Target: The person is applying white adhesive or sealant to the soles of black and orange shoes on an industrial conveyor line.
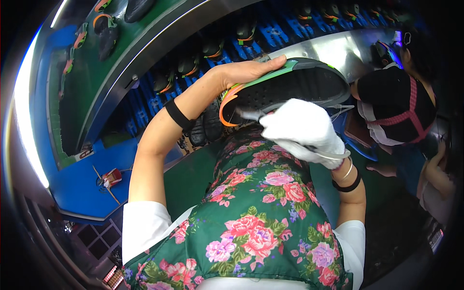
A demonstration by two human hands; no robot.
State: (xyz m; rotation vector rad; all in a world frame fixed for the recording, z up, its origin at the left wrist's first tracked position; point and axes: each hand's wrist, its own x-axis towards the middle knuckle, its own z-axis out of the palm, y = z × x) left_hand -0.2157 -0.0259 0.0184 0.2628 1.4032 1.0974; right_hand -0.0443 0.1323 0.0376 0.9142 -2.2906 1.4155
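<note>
My bare left hand (249,71) grips the rim of a shoe (299,82) from its far left side. The shoe is dark inside, with green and orange along its edge, and its open inner side is turned toward me. In a white glove, my right hand (302,128) is closed around a thin brush-like tool (249,114). The tool's tip is at the orange-edged end of the shoe; whether it touches the surface I cannot tell. A white cord or strap shows beside the glove.
Behind the shoe runs a line of blue racks (273,36) bearing several similar shoes. A green belt (116,48) carries more shoe parts at upper left. On the blue table (72,186) lies a small red-and-white item (111,178). A co-worker (396,104) stands at right.
</note>
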